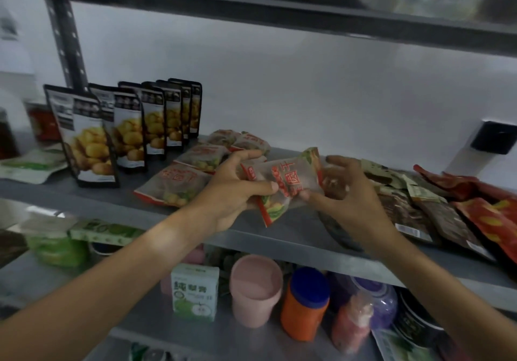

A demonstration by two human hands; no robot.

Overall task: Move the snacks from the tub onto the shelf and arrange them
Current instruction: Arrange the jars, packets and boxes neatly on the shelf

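The snack packet [282, 184] is held above the front part of the shelf [279, 237], tilted, between both hands. The left hand [235, 190] is closed on the packet's left end, thumb on top. The right hand [347, 192] pinches the lower right edge with thumb and forefinger; its other fingers are spread wide.

Risks:
- The film wrapper looks slick. A loose pinch may let the packet slide out and drop off the shelf edge.
- Lowering it leftward may push the flat packets [179, 184] just behind the left hand out of line.

Surroundings: dark brown packets [405, 209] lie under and beyond the right hand, red packets [486, 215] further right. Upright pouches [126, 128] stand well left of the grip. The tub is not in view.
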